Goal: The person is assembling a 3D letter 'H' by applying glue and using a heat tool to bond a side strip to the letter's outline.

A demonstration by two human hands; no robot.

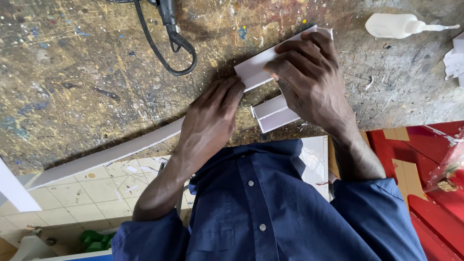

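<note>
A white flat board piece (254, 69) lies slanted on the paint-stained workbench (87, 87). My right hand (309, 82) lies over its upper part with the fingers curled onto it. My left hand (210, 121) grips its lower left end with the fingertips. A smaller white folded piece (274, 115) sits just below, partly under my right hand and touching the bigger one. How the two pieces join is hidden by my hands.
A long white strip (111, 154) lies along the bench's near edge at the left. A white glue bottle (394, 25) lies at the top right, with white scraps (454, 63) beside it. A black tool with its cable (169, 34) lies at the top. Red board (425, 164) is at the right.
</note>
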